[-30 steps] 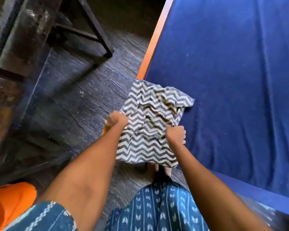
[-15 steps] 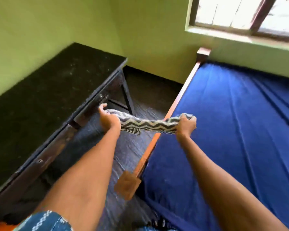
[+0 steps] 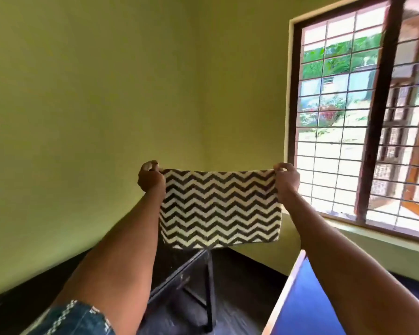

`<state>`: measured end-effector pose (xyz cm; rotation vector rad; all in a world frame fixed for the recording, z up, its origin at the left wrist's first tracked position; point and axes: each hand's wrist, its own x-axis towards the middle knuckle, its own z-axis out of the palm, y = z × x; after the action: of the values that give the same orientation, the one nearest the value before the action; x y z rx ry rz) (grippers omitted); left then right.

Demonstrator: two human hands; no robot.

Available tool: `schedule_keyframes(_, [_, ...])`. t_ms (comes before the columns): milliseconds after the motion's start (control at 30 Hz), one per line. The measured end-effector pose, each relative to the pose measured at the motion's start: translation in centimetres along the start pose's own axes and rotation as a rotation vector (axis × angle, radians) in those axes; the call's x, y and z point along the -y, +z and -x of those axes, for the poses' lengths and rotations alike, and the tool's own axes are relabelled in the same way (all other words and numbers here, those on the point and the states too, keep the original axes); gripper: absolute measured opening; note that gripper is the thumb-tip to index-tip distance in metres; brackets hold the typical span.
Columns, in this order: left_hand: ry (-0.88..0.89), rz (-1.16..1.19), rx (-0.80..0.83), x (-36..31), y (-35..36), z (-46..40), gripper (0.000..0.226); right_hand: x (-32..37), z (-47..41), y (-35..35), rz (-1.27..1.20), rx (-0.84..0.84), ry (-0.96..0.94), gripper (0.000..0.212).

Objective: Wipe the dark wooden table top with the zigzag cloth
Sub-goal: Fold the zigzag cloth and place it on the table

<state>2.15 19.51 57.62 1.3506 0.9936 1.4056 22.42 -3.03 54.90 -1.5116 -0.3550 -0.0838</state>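
Zigzag cloth (image 3: pixel 220 209) spread flat (upright, airborne), dark wooden table (image 3: pixel 177 274) below

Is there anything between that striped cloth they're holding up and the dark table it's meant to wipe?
Nothing visible. The left hand and right hand hold the cloth spread in the air above the table, with only open space between them.

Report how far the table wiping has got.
Done: the zigzag cloth is picked up. In hand: the left hand and right hand pinch its top corners, holding it spread in the air. Left: all wiping; the cloth is not touching the dark table below.
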Motion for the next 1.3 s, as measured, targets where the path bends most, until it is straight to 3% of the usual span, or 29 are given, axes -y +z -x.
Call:
schedule_keyframes(67, [0.042, -0.004, 0.236, -1.8, -1.0, -1.7, 0.043, 1.2, -1.1, 0.4, -0.1, 0.189, 0.038, 0.044])
schedule_keyframes(133, [0.281, -0.416, 0.42, -2.9, -2.3, -3.3, 0.048, 2.5, -1.1, 1.0, 0.011, 0.254, -0.02, 0.051])
schedule_keyframes(200, [0.506, -0.793, 0.407, -3.5, -3.6, -4.5, 0.033, 3.2, -0.9, 1.9, 0.235, 0.165, -0.147, 0.033])
schedule_keyframes(267, [0.589, -0.967, 0.295, -3.3, -4.9, -5.9, 0.032, 3.2, -0.4, 2.8, 0.304, 0.087, -0.227, 0.026])
schedule_keyframes(433, [0.6, -0.94, 0.317, -2.9, -6.6, -6.8, 0.032, 2.1, 0.4, 4.8, 0.468, 0.152, -0.089, 0.037])
schedule_keyframes(500, [0.495, -1.033, 0.346, -3.1, -6.0, -5.5, 0.026, 2.5, 1.6, 6.6, 0.55, 0.164, -0.043, 0.033])
schedule_keyframes(567, [0.263, -1.157, 0.562, -3.3, -4.5, -4.1, 0.021, 3.8, 3.4, 9.3, 0.556, 0.194, -0.039, 0.026])
schedule_keyframes(600, [0.119, -1.117, 0.699, -3.3, -3.7, -3.5, 0.024, 4.4, 4.5, 10.9, 0.512, 0.256, -0.019, 0.021])
schedule_keyframes(667, [-0.121, -0.864, 0.832, -3.7, -2.0, -2.4, 0.032, 5.4, 6.5, 13.6, 0.315, 0.544, 0.102, 0.023])
schedule_keyframes(733, [-0.192, -0.652, 0.846, -4.4, -1.1, -1.4, 0.035, 5.8, 9.0, 15.2, 0.287, 0.899, 0.156, 0.036])
schedule_keyframes(767, [-0.21, -0.584, 0.855, -4.4, -1.2, -1.2, 0.036, 5.6, 9.7, 15.7, 0.341, 0.996, 0.106, 0.036])
schedule_keyframes(833, [-0.204, -0.457, 0.918, -4.0, -1.8, -1.2, 0.032, 4.8, 10.2, 16.4, 0.42, 0.94, -0.065, 0.029])
schedule_keyframes(900, [-0.129, -0.179, 0.86, -2.7, -2.8, -1.7, 0.024, 4.3, 9.9, 16.6, 0.282, 0.762, -0.091, 0.029])
schedule_keyframes(967, [-0.037, 0.009, 0.671, -0.5, -4.4, -2.3, 0.051, 4.4, 9.5, 16.4, 0.001, 0.723, 0.039, 0.033])
schedule_keyframes(1000, [-0.028, -0.01, 0.638, 0.9, -5.3, -2.6, 0.064, 4.7, 9.5, 16.3, -0.123, 0.74, 0.104, 0.035])
schedule_keyframes(1067, [-0.165, -0.162, 0.775, 3.9, -6.6, -2.8, 0.078, 4.7, 9.2, 15.8, -0.352, 0.795, 0.185, 0.036])
schedule_keyframes(1167, [-0.379, -0.195, 1.035, 6.9, -7.2, -2.8, 0.07, 3.8, 8.4, 15.1, -0.598, 0.857, 0.308, 0.038])
schedule_keyframes(1233, [-0.371, -0.011, 0.961, 7.0, -6.9, -2.9, 0.057, 2.5, 8.0, 14.8, -0.541, 0.855, 0.388, 0.041])
schedule_keyframes(1300, [-0.215, 0.033, 0.794, 6.6, -6.7, -3.3, 0.045, 0.8, 7.7, 14.4, -0.376, 0.829, 0.397, 0.042])
